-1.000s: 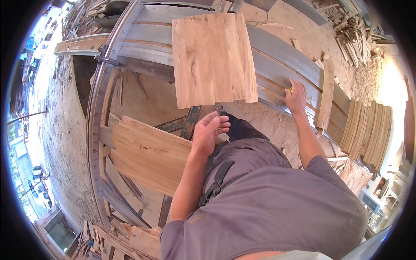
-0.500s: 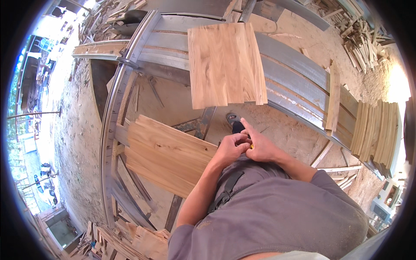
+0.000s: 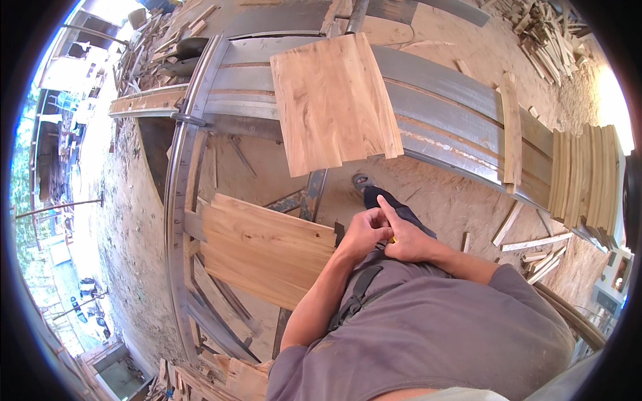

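My left hand (image 3: 363,235) and my right hand (image 3: 406,239) meet in front of my waist. The left fingers are bent and pinched together against the right hand. On the right hand the index finger points up and away, while the other fingers curl in. A small yellow bit (image 3: 393,239) shows between the hands; what it belongs to is hidden. Ahead, a glued wooden panel (image 3: 334,100) with a stepped near edge lies across metal rails and juts over their near side. Another wooden panel (image 3: 267,247) rests low at my left, by my left forearm.
Long metal rails (image 3: 448,100) run from left to far right. A metal beam (image 3: 180,167) crosses them at the left. On the right stand a loose board (image 3: 511,130) and a stack of wooden strips (image 3: 585,177). Scrap wood (image 3: 545,43) is piled at the far right.
The whole view has tilted and shifted slightly, so the panel ahead appears farther left and turned a little. My hands remain together at the waist with almost the same finger pose.
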### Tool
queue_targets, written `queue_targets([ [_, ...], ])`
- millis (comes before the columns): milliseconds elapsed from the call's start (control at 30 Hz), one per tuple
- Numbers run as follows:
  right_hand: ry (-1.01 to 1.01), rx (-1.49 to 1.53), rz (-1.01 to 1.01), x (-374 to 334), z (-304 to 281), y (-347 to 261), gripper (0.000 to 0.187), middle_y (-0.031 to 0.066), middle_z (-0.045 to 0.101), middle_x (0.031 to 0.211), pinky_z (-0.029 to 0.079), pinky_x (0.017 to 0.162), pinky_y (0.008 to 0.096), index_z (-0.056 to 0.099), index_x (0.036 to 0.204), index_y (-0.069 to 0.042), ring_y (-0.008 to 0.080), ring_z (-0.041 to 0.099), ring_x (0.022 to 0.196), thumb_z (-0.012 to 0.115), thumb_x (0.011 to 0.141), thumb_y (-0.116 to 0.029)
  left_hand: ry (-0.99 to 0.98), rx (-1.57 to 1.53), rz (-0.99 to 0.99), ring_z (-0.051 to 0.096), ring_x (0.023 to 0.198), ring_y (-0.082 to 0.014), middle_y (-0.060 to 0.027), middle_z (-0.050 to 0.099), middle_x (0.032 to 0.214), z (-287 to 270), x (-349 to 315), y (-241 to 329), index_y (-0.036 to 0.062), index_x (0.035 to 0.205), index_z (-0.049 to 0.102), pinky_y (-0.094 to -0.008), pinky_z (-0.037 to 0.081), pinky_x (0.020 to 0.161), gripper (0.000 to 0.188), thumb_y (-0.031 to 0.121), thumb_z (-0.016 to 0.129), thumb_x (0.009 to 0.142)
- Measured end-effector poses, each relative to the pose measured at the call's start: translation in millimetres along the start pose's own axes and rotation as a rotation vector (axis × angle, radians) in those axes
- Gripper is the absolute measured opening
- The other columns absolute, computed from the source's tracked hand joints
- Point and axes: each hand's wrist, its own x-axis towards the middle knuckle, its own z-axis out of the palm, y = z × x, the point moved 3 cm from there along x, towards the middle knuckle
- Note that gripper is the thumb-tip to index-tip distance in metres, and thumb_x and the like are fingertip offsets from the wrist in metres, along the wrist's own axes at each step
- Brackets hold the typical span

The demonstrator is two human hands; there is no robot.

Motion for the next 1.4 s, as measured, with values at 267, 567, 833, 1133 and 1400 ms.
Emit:
queue_targets([
  [267, 0.077, 0.093, 0.132, -22, -17, 42, 0.113, 0.0271, 0.058, 0.134, 0.051, 0.094, 0.0413, -0.001, 0.166, -0.006, 0.0353, 0.066, 0.109, 0.065, 0.073, -0.004, 0.115, 0.112, 0.090, 0.064, 0.080, -0.0089, -0.0022, 0.069, 0.088, -65, 14, 59, 0.0002, 0.106, 0.071, -0.0249, 0.053, 0.072, 0.026, -0.002, 0.076, 0.081],
  [567, 0.078, 0.238, -0.126, -8, -11, 24, 0.113, 0.0276, 0.039, 0.154, 0.032, 0.119, 0.0377, -0.001, 0.165, -0.004, 0.0379, 0.042, 0.144, 0.065, 0.073, -0.001, -0.231, 0.384, -0.039, 0.065, 0.086, -0.0126, -0.0055, 0.073, 0.092, 19, 23, 32, -0.0034, 0.100, 0.071, -0.0292, 0.053, 0.080, 0.023, 0.002, 0.076, 0.079],
  [833, 0.015, 0.097, 0.002, -8, -27, 50, 0.100, 0.0196, 0.071, 0.107, 0.052, 0.091, 0.0370, 0.016, 0.164, -0.009, 0.0324, 0.069, 0.098, 0.065, 0.077, -0.001, 0.058, 0.026, 0.110, 0.057, 0.074, -0.0066, 0.0006, 0.062, 0.081, -19, 13, 54, 0.0004, 0.106, 0.066, -0.0226, 0.047, 0.069, 0.027, -0.004, 0.074, 0.080],
  [1133, 0.047, 0.320, 0.262, -45, -62, 149, 0.032, 0.0073, 0.071, 0.079, 0.051, 0.067, 0.0324, 0.070, 0.087, 0.001, 0.0163, 0.066, 0.072, 0.057, 0.100, -0.025, 0.978, -0.047, 0.431, 0.063, 0.072, -0.0128, -0.0055, 0.069, 0.091, -236, 20, 98, -0.0018, 0.126, 0.063, -0.0292, 0.053, 0.066, 0.038, 0.006, 0.072, 0.090],
  [1400, 0.406, 0.558, 0.135, 57, -78, 54, 0.026, 0.0146, 0.072, 0.075, 0.057, 0.061, 0.0342, 0.068, 0.085, 0.005, 0.0219, 0.072, 0.064, 0.056, 0.094, -0.017, 0.692, -0.049, 0.169, 0.066, 0.062, -0.0173, -0.0088, 0.071, 0.090, -141, 51, 25, -0.0019, 0.106, 0.065, -0.0300, 0.056, 0.061, 0.019, 0.007, 0.072, 0.091],
])
